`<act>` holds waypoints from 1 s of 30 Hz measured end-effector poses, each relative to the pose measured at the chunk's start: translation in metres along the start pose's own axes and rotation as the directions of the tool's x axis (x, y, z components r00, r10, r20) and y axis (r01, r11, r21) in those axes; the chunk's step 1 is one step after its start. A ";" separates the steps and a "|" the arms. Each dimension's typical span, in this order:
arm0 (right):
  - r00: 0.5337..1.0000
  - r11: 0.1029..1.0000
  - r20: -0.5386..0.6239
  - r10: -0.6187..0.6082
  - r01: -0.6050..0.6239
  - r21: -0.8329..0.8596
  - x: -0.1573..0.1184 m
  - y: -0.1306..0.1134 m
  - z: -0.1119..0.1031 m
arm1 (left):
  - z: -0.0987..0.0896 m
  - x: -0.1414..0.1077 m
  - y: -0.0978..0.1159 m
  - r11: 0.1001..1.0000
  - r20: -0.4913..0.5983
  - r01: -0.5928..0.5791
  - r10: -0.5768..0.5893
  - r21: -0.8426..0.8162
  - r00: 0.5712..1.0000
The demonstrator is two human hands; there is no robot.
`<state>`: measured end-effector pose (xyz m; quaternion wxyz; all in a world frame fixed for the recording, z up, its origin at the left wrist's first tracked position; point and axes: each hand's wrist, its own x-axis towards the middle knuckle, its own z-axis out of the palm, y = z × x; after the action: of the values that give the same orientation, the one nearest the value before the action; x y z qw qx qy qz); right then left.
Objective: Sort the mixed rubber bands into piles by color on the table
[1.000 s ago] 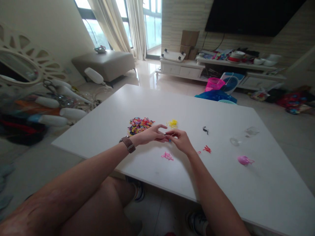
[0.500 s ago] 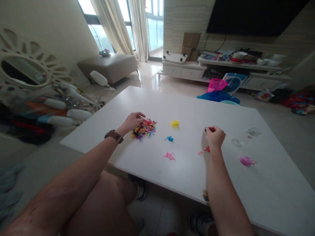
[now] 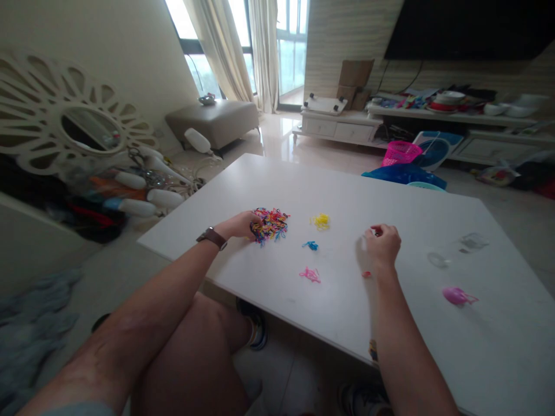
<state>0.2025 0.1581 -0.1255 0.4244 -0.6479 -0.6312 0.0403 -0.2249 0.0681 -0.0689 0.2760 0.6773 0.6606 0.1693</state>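
Note:
A heap of small multi-coloured rubber bands [image 3: 273, 224] lies on the white table [image 3: 342, 306]. My left hand [image 3: 243, 224], with a watch on the wrist, reaches into the heap's left edge. Its fingers are curved there, and the fingertips blend with the bands. My right hand [image 3: 385, 245] hovers over the table further right, thumb and fingers pinched around a small dark rubber band [image 3: 376, 233]. Between the hands lie small piles of yellow bands [image 3: 321, 221], blue bands [image 3: 311, 245] and pink bands [image 3: 310, 275]. Red bands [image 3: 366, 274] show beside my right wrist.
On the right of the table are a pink-purple pouch-like item [image 3: 458, 296], a clear ring-shaped piece [image 3: 439, 259] and a clear plastic container [image 3: 473, 242]. Near the front edge, a dark and yellow object [image 3: 373, 349] is partly behind my right forearm. Beyond the table stands a pink basket [image 3: 402, 153].
My left hand has lowered into the heap, its fingers curling inward. My right hand stays pinched but has turned slightly. The whole view has shifted, so everything sits further right.

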 end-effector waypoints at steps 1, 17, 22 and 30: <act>1.000 1.000 0.008 -0.002 0.002 0.006 -0.001 -0.001 0.001 | 0.003 0.002 -0.002 1.000 0.011 -0.009 0.009 -0.005 1.000; 0.999 0.999 0.040 -0.019 0.018 0.034 -0.003 -0.005 0.005 | -0.001 0.006 -0.006 0.519 -0.046 0.192 -0.412 -0.833 0.910; 0.998 0.999 0.046 -0.030 0.028 0.032 -0.004 -0.004 0.007 | 0.004 0.017 0.000 0.037 0.073 0.108 -0.521 -0.994 0.850; 0.996 0.998 0.077 -0.050 0.048 0.030 -0.004 -0.002 0.010 | 0.006 0.021 0.000 -0.074 0.181 0.166 -0.490 -0.983 0.853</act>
<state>0.1942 0.1590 -0.1324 0.4096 -0.6242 -0.6622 0.0639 -0.2198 0.0882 -0.0761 0.6170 0.0821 0.5239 0.5814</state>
